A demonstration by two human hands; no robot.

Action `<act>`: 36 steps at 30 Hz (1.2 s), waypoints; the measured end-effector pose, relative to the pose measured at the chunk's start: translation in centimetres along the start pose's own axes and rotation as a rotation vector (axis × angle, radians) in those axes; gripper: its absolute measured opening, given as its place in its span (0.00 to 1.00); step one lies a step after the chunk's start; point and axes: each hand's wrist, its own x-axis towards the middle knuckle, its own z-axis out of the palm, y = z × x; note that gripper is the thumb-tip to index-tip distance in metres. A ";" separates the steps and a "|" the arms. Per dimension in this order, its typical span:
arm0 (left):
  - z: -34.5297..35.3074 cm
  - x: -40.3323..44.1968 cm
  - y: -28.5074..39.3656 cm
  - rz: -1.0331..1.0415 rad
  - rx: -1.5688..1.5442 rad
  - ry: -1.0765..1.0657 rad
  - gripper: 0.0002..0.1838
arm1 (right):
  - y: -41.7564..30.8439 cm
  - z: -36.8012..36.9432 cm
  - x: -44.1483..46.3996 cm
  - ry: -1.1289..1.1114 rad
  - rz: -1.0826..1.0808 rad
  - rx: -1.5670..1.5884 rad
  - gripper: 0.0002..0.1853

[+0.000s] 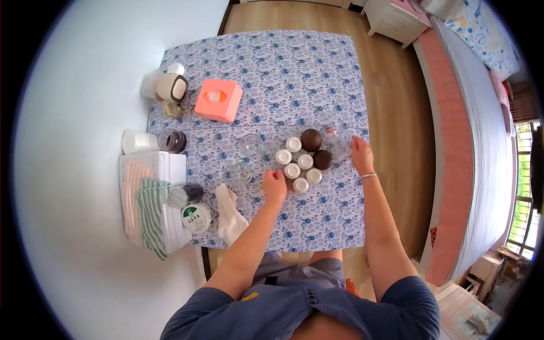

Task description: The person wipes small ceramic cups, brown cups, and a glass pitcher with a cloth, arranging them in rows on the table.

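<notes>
Several white-lidded jars (305, 161) stand grouped on the flowered tablecloth, with two brown-topped ones (311, 140) at the group's far right side. My left hand (275, 186) is at the group's near left edge, its fingers curled together; what they hold, if anything, is too small to tell. My right hand (361, 154) is closed beside a clear container (338, 146) at the table's right edge; its fingertips look close to the container, but a grip cannot be made out. Two clear glass vessels, one farther (250, 144) and one nearer (241, 173), stand left of the jars.
A pink tissue box (219, 101) stands at the back left. Along the left wall are a dark jar (172, 141), a white drawer box (177, 170) with a green striped cloth (152, 212), and a round tub (196, 218). A white cloth (229, 215) lies near the front edge.
</notes>
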 end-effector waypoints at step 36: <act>7.9 -16.0 4.2 -0.407 -0.155 -0.191 0.12 | 29.0 -26.6 -33.7 -0.467 1.224 0.580 0.10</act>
